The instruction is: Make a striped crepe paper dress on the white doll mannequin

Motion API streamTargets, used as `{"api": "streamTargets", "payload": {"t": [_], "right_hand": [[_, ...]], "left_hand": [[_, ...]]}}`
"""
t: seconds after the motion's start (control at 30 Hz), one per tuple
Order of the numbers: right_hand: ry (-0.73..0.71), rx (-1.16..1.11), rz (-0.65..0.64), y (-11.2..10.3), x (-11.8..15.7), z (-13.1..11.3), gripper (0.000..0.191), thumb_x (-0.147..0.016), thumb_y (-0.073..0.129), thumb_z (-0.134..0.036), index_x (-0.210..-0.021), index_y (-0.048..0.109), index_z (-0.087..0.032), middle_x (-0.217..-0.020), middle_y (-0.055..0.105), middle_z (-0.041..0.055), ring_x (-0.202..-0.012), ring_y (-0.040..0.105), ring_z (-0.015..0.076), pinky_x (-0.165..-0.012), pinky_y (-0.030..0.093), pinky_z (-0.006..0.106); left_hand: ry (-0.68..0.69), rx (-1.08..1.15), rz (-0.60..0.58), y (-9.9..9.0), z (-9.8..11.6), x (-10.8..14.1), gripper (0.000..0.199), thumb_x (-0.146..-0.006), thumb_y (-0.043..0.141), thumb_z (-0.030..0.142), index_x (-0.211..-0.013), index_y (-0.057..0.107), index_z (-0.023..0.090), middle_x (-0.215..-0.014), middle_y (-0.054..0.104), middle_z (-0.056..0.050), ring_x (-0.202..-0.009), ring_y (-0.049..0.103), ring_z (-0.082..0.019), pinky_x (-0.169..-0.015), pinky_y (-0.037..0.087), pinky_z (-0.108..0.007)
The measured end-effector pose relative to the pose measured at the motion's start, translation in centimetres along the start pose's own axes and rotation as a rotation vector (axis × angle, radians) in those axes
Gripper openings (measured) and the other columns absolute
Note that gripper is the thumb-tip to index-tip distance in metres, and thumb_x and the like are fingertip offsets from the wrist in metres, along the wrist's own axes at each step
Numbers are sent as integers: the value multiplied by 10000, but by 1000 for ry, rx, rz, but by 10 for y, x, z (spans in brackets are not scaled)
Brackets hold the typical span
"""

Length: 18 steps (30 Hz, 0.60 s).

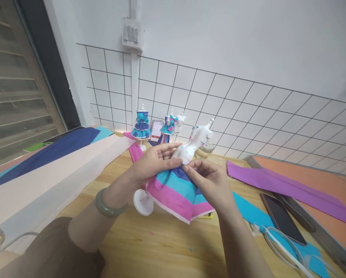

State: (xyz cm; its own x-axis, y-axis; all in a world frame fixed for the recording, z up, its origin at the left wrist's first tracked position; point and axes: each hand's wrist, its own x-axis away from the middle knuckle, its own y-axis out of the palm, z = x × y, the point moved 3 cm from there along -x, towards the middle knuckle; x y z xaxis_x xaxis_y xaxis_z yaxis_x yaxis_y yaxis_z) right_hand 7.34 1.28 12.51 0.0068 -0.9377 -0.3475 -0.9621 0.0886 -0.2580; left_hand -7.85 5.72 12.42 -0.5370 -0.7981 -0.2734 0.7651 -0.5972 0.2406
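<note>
A small white dress form (200, 138), speckled with colour, is tilted to the right in front of me. Its round white base (143, 202) shows at the lower left. Around its hips sits a skirt (173, 189) with navy, turquoise and pink bands and a white hem. My left hand (157, 159) is closed around the form's hip, its thumb pressed at the skirt's waist. Thumb and fingers of my right hand (209, 179) pinch the navy waist edge on the other side. Something yellow (207, 216) lies partly hidden under the hem.
Behind stand a small form in a blue dress (142, 125), another dressed form (169, 125) and a lit phone (156, 132). Long coloured strips (74, 144) lie left. Purple (265, 179) and blue strips (250, 210), a dark phone (283, 218) and a cable (285, 241) lie right.
</note>
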Motion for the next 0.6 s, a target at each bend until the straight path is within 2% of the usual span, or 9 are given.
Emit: {"api": "streamTargets", "payload": {"t": [0.17, 0.27, 0.33, 0.43, 0.5, 0.6], "right_hand": [[-2, 22, -12, 1, 0, 0, 249, -750, 668, -417, -711, 638, -173, -661, 639, 25, -557, 535, 124, -480, 398, 237], [-54, 136, 6, 0, -2, 1, 258, -772, 642, -429, -719, 633, -177, -676, 639, 34, -601, 558, 147, -532, 436, 266], [-167, 269, 77, -2, -2, -3, 222, -779, 641, -408, -735, 621, -191, -744, 641, 42, -709, 580, 179, -639, 470, 310], [-407, 428, 195, -4, 6, -17, 141, -801, 627, -347, -850, 592, -220, -937, 617, 63, -926, 558, 225, -795, 456, 384], [-548, 511, 148, 0, 16, -29, 197, -806, 623, -330, -963, 566, -225, -1014, 580, 82, -987, 526, 240, -816, 442, 403], [-697, 699, -47, 17, 32, -41, 327, -789, 640, -333, -1074, 556, -196, -991, 548, 98, -911, 501, 239, -741, 434, 383]], "left_hand": [[21, -35, 21, 1, -1, 0, 644, -637, 773, 188, -1237, 540, 186, -1247, 581, -132, -1176, 522, -274, -944, 442, -370], [4, -20, 27, 0, -3, -1, 654, -636, 770, 185, -1244, 530, 188, -1208, 605, -126, -1138, 549, -263, -902, 465, -349], [-19, 15, 43, -1, -4, -1, 662, -634, 770, 188, -1248, 523, 189, -1182, 619, -122, -1096, 575, -253, -863, 482, -332], [-54, 73, 124, -4, -4, -3, 629, -643, 761, 201, -1230, 533, 189, -1146, 634, -110, -973, 625, -215, -787, 501, -302], [-73, 96, 198, -6, -3, -3, 579, -655, 747, 200, -1200, 553, 180, -1098, 649, -98, -880, 638, -184, -733, 503, -280], [-95, 111, 284, -8, 0, -4, 509, -662, 730, 181, -1148, 581, 155, -954, 676, -68, -774, 627, -146, -677, 491, -248]]}}
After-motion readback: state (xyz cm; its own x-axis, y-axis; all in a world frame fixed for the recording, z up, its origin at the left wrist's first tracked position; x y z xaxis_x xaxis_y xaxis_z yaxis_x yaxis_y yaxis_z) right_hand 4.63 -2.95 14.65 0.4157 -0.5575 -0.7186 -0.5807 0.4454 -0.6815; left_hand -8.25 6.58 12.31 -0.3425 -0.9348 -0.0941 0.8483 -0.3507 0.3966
